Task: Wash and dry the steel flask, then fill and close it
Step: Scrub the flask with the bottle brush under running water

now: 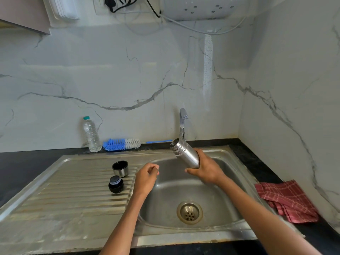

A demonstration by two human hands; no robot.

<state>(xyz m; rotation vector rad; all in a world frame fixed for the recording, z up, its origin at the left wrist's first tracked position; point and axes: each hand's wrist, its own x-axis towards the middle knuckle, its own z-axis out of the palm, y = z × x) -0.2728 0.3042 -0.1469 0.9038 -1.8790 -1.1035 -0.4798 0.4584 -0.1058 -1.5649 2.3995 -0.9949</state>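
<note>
A steel flask, uncapped, is held tilted over the basin of a steel sink, its threaded mouth pointing up and left, just below the tap. The right hand grips its lower body, fingers wrapped round it. The left hand hovers apart over the basin's left edge, fingers loosely curled and holding nothing. The flask looks rigid and light when empty, likely slippery once wet; the plain body below the threads is the safest hold. On the ridged draining board stand its cup lid and black stopper. Behind lie a blue bottle brush and a plastic water bottle. A red checked cloth lies on the dark counter, against marble-patterned walls.
</note>
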